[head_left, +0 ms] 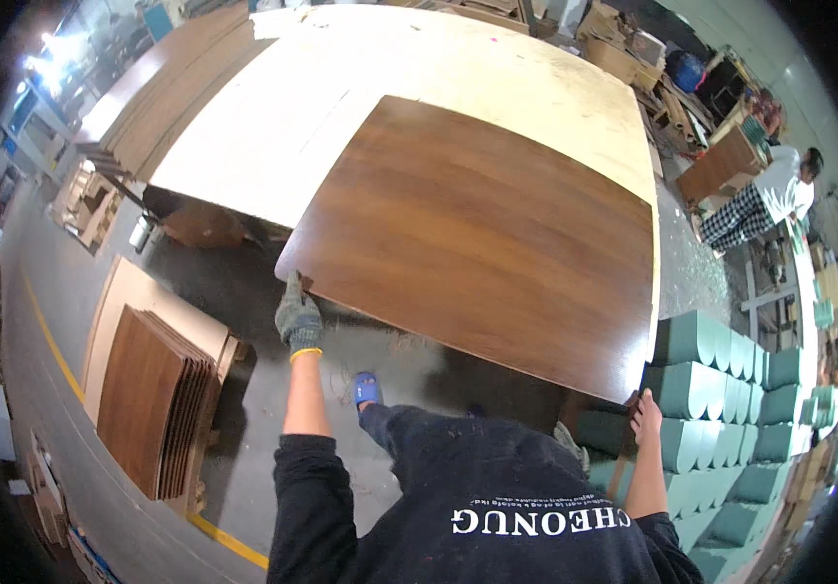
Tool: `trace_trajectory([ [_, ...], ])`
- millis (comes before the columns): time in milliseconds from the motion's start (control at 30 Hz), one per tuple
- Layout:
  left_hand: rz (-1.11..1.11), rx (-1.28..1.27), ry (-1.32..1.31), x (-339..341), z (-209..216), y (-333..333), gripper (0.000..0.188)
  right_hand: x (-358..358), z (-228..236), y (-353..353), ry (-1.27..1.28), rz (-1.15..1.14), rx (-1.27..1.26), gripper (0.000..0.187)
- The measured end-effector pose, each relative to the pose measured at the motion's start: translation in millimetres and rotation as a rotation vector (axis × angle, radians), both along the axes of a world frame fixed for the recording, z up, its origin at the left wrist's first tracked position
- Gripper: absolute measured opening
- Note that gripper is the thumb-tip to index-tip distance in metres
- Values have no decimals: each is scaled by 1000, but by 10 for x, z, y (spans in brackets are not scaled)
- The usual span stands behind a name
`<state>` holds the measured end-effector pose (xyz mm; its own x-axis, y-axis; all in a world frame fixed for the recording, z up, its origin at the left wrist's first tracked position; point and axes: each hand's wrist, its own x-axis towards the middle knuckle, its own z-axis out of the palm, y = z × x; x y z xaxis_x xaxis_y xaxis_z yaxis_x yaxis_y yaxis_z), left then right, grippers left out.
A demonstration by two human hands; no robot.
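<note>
With the gloved left hand [297, 316] clamped on the dark walnut-veneer panel's [482, 238] near-left corner and the bare right hand [646, 414] gripping its near-right, the overhanging board could slip and tip floorward.

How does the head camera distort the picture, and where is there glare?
Head view: the dark wood panel and pale table have edges bowed by the fisheye; black corners frame the picture; bright lamps blow out at upper left; the panel shows a soft sheen.
</note>
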<state>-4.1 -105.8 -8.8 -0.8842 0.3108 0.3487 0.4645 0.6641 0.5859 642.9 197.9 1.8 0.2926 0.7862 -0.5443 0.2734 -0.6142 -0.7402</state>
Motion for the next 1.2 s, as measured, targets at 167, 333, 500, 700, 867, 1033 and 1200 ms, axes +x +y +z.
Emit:
trace_trajectory([
  [167,-153,143,-69,1648,248,704,49,58,-153,202,83,281,-82,28],
  [333,-373,-441,17,3177,150,1106,40,68,26,387,189,483,-205,26],
  [500,-157,-578,258,2830,-620,914,43,-421,-212,318,119,268,-86,71],
  [700,-95,685,-465,1960,-220,840,47,-607,-122,-358,127,235,-21,69],
  [867,-265,312,-269,1358,38,855,44,-533,-249,-1263,453,195,-233,55],
  [1033,-414,45,-78,550,163,978,47,-944,65,-939,910,134,-422,60],
  [1200,-285,-243,-199,684,145,1003,49,-1328,219,-800,1139,40,-371,70],
])
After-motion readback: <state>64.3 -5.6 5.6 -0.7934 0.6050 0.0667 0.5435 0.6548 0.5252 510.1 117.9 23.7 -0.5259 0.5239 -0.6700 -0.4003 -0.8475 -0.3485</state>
